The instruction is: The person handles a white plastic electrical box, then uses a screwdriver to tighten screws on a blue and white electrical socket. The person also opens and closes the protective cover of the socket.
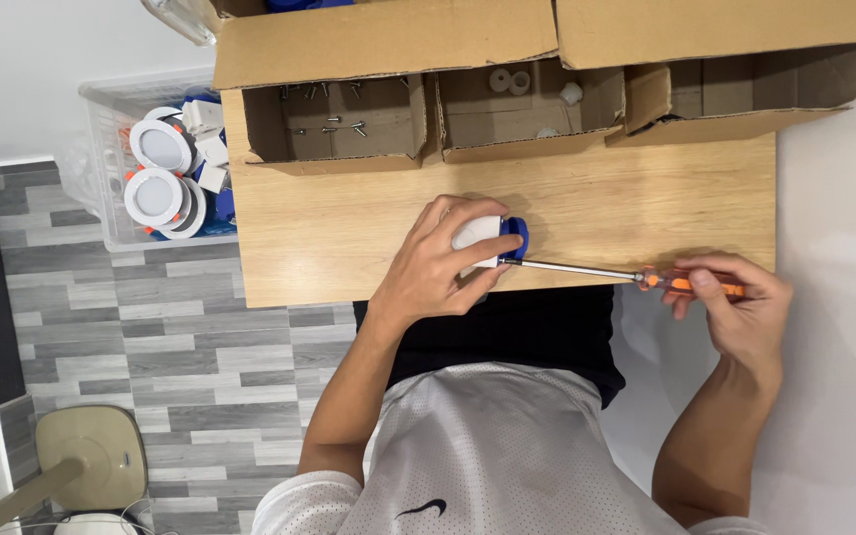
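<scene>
The left hand (438, 269) lies over a small white and blue part (492, 241) near the front edge of the wooden desk (646, 208), its fingers curled around the part and gripping it. Most of the part is covered by that hand, so its shape is hard to make out; only a white face and a blue end show.

To the right of the part, the right hand (740, 307) is closed around the orange handle of a screwdriver (636, 276). The thin metal shaft runs from the handle across to the blue end of the part, and the tip seems to meet it, though the contact point is too small to be sure. The handle hangs just past the desk's front edge.

Behind the part, along the far side of the desk, stand three open cardboard boxes. The left box (339, 124) holds scattered screws (334, 126), the middle box (527, 109) holds a few small white pieces, and the right box (745, 89) hides its contents in shadow.

To the left of the part, off the desk, a clear plastic bin (101, 159) holds round white lamps (160, 168), partly cut off by the desk edge.
</scene>
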